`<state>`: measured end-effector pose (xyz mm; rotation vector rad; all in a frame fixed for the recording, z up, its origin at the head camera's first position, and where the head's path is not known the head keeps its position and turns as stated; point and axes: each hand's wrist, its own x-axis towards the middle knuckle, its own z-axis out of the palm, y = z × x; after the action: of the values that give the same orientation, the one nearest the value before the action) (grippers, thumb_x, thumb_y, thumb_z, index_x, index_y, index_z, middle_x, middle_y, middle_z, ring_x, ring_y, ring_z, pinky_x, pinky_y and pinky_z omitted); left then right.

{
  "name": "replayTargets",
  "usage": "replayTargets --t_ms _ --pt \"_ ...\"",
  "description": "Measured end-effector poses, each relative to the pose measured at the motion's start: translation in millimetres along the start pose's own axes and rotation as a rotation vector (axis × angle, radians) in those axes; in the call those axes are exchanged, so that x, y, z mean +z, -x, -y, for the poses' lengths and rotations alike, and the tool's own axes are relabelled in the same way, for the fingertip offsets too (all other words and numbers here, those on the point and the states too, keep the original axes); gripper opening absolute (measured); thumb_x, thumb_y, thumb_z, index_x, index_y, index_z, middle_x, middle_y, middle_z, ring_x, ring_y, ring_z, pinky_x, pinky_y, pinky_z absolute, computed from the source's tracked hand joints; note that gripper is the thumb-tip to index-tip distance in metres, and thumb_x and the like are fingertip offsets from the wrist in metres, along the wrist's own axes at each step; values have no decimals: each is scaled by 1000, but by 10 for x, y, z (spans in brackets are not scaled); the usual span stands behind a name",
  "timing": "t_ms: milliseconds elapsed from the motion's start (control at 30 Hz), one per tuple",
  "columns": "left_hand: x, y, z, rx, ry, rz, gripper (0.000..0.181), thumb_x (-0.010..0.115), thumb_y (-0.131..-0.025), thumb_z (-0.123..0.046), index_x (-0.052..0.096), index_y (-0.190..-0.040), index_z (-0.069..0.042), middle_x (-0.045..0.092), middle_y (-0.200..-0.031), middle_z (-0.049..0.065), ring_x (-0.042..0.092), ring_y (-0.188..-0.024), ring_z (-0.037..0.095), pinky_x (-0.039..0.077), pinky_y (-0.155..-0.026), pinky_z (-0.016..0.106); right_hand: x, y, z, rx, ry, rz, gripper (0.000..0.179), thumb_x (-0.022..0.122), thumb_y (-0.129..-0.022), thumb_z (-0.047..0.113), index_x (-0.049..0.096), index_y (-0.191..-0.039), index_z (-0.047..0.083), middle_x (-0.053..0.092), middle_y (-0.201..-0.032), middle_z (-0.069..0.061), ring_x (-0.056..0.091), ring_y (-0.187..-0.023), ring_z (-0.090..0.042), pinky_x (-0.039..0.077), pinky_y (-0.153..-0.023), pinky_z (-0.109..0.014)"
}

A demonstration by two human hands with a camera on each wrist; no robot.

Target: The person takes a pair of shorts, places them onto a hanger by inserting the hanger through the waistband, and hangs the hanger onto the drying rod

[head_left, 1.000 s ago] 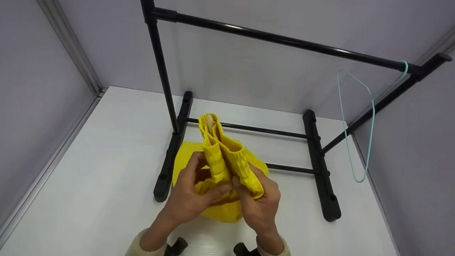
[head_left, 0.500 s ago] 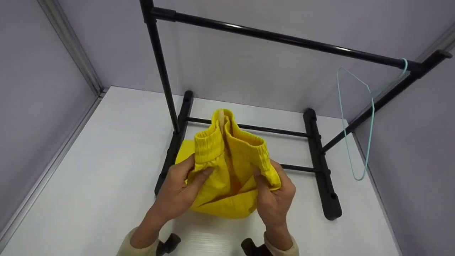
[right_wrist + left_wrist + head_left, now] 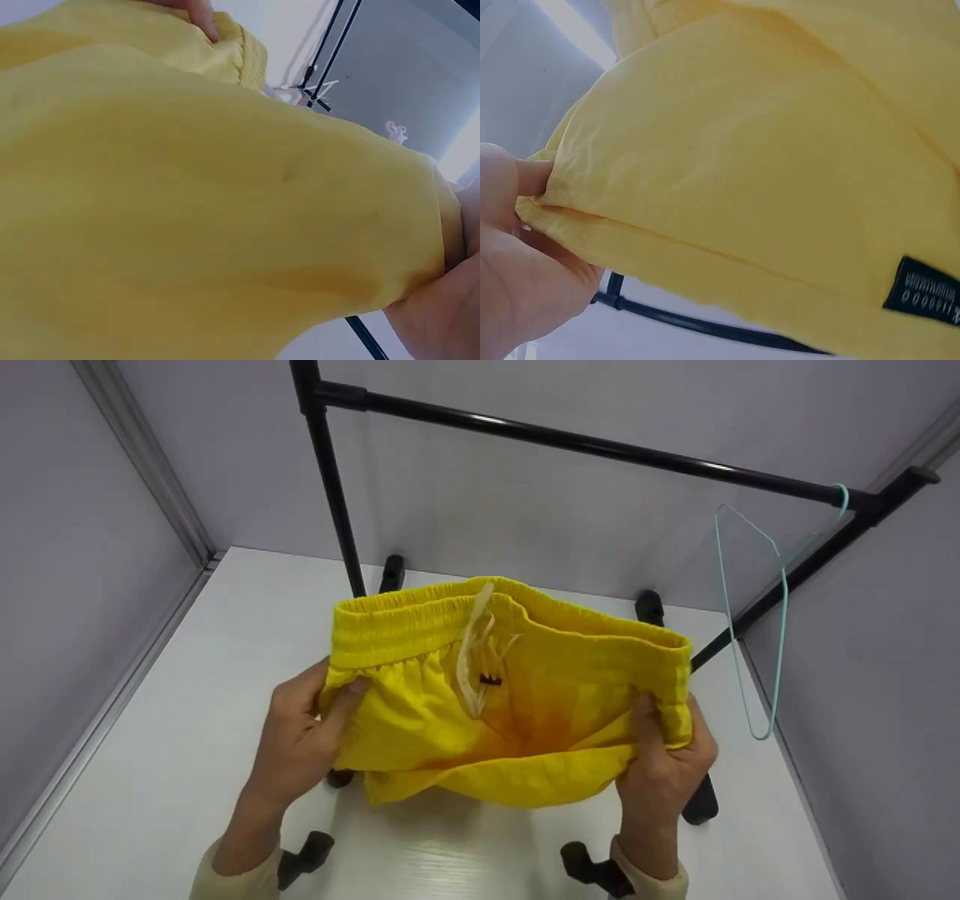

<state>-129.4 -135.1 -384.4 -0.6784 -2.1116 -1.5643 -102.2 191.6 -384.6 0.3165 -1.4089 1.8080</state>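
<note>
Yellow shorts are stretched wide between both hands, elastic waistband uppermost and its opening facing up. A pale drawstring dangles at the middle of the waistband. My left hand pinches the left side just under the waistband, thumb in front. On the opposite side my right hand grips the fabric below the band, its fingers behind the cloth. The left wrist view has the yellow cloth filling most of it, with a black label at lower right. In the right wrist view, the right hand shows at the edge.
A black garment rack stands behind the shorts, its top rail running across the back. From the rail's right end hangs a light-blue wire hanger. The white table lies beneath, with grey walls around it.
The hands have moved apart, left hand leftward and right hand rightward. The bunched shorts have spread into a wide, taut waistband, and the drawstring has come into full view.
</note>
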Motion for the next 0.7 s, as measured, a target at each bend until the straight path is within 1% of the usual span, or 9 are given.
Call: replayTargets --t_ms 100,233,367,467,600,667,700 --pt "-110 -23 -8 14 -29 -22 29 62 -99 8 68 -127 1 74 -112 8 68 -93 5 58 -89 16 -103 -85 38 29 -43 -40 20 56 -102 -6 64 -120 -11 67 -102 -15 68 -88 -23 64 -84 -29" --pt "-210 -73 -34 52 -70 -41 34 62 -98 11 68 -130 1 74 -115 9 67 -98 2 56 -93 14 -193 -169 102 53 -36 -85 20 59 -102 -5 64 -120 -11 66 -101 -17 70 -89 -24 65 -84 -30" --pt "-270 -159 -92 109 -90 -57 33 62 -97 13 69 -126 1 73 -111 10 65 -95 4 56 -92 14 -259 -258 142 31 -56 -84 21 61 -101 -6 64 -120 -13 68 -103 -18 71 -91 -25 65 -86 -32" --pt "-262 -233 -146 162 -90 -86 25 63 -97 12 70 -118 3 72 -104 12 63 -92 7 56 -91 15 -304 -346 171 -10 -82 -71 20 62 -100 -8 64 -118 -16 69 -101 -19 72 -89 -27 65 -86 -32" --pt "-213 -303 -209 245 -80 -172 13 63 -99 8 71 -109 5 70 -96 15 61 -88 8 55 -89 15 -342 -470 219 -69 -108 -63 20 66 -96 -10 65 -113 -21 70 -98 -21 72 -87 -28 65 -84 -33" --pt "-182 -330 -233 293 -52 -250 9 64 -100 4 71 -104 7 70 -91 17 60 -85 9 55 -86 14 -350 -517 249 -84 -106 -50 23 69 -95 -9 65 -113 -21 71 -100 -22 72 -89 -29 65 -86 -33" --pt "-165 -343 -243 319 -27 -298 11 65 -101 0 71 -102 9 70 -89 19 60 -83 9 55 -84 15 -353 -535 262 -85 -102 -47 23 70 -94 -9 65 -113 -22 72 -100 -22 72 -89 -29 65 -86 -32"
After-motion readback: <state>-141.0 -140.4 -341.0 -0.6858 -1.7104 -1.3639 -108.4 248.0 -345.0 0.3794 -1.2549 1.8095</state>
